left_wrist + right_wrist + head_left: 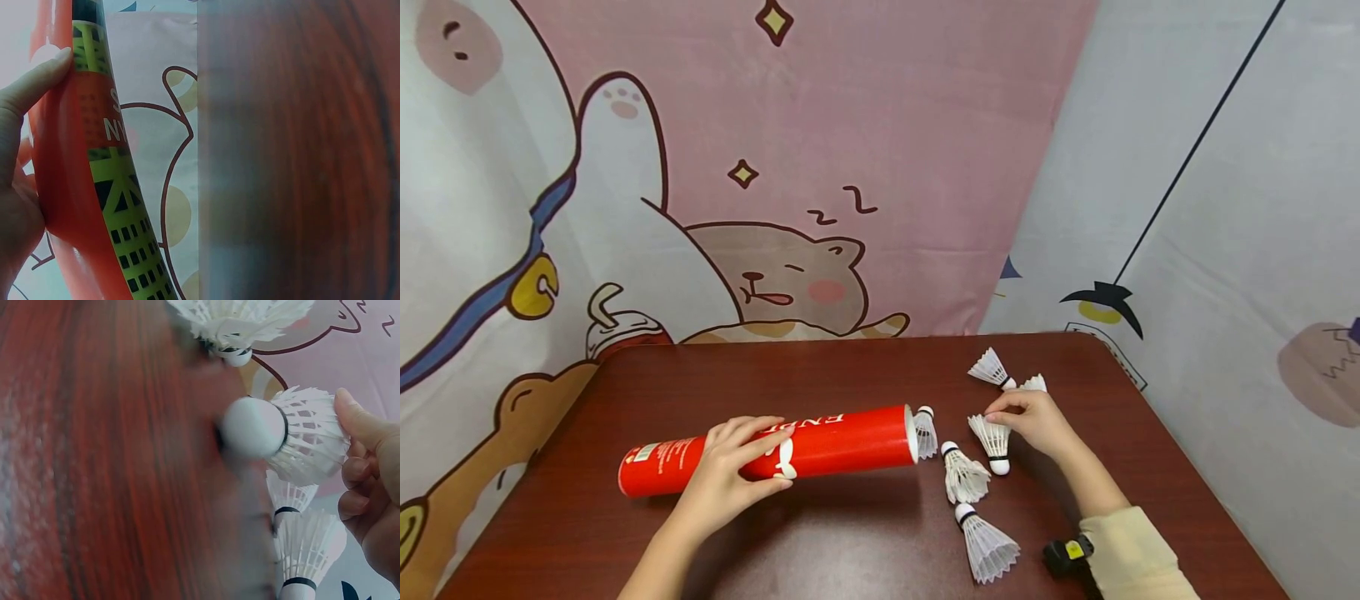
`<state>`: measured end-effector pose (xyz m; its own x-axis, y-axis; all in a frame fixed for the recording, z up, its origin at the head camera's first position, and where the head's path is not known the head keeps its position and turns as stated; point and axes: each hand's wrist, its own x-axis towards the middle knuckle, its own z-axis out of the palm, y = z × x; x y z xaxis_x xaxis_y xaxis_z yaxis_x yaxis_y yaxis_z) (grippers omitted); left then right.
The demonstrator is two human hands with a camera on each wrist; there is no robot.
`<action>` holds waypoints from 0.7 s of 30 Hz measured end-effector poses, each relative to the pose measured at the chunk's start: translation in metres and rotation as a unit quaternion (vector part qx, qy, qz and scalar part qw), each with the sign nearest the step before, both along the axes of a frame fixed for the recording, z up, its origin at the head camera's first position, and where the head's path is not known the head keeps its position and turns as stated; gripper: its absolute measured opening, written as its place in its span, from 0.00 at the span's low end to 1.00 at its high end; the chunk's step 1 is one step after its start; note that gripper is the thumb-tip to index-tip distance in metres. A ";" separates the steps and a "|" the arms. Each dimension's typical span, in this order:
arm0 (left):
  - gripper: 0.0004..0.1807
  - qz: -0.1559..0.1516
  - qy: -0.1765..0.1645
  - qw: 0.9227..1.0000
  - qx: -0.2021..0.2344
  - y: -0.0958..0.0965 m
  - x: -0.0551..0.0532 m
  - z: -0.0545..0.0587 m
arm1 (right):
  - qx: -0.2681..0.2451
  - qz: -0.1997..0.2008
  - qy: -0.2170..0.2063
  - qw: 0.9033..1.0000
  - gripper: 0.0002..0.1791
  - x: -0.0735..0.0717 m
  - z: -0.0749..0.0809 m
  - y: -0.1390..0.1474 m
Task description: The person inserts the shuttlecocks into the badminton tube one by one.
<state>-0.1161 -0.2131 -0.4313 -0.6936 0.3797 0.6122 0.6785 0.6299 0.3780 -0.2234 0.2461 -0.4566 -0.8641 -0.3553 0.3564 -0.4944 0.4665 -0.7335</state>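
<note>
My left hand (722, 471) grips a red shuttlecock tube (857, 442) around its middle. The tube lies slanted, its open end raised toward the right, and the left wrist view shows a green patterned band (119, 194) along its side. By the feathers, my right hand (1043, 423) pinches a white shuttlecock (992, 435), whose round cork (253, 428) points down and away from the fingers. Right at the tube's mouth is another shuttlecock (927, 435), partly hidden behind the rim.
Two shuttlecocks lie nearer on the brown table (842, 542): a feathered one (966, 477) and a wide-skirted one (988, 546). Farther back are a shuttlecock (990, 368) and another (1034, 383) partly behind my right hand. A printed cloth (925, 167) hangs behind the table.
</note>
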 end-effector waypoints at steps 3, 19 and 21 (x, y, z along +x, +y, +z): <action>0.38 -0.002 0.005 1.000 0.001 0.000 0.000 0.000 | 0.010 -0.015 0.021 1.000 0.05 0.005 0.003 0.001; 0.37 0.002 -0.005 1.000 -0.003 0.000 0.001 0.001 | -0.071 -0.084 0.128 0.986 0.08 0.045 0.052 -0.025; 0.37 0.002 -0.006 1.000 -0.003 0.000 0.001 0.001 | -0.086 -0.087 0.148 0.981 0.08 0.047 0.055 -0.027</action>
<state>-0.1152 -0.2130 -0.4300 -0.7020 0.3799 0.6023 0.6715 0.6349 0.3822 -0.1766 0.2190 -0.4021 -0.7564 -0.1242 0.6422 -0.6208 0.4454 -0.6451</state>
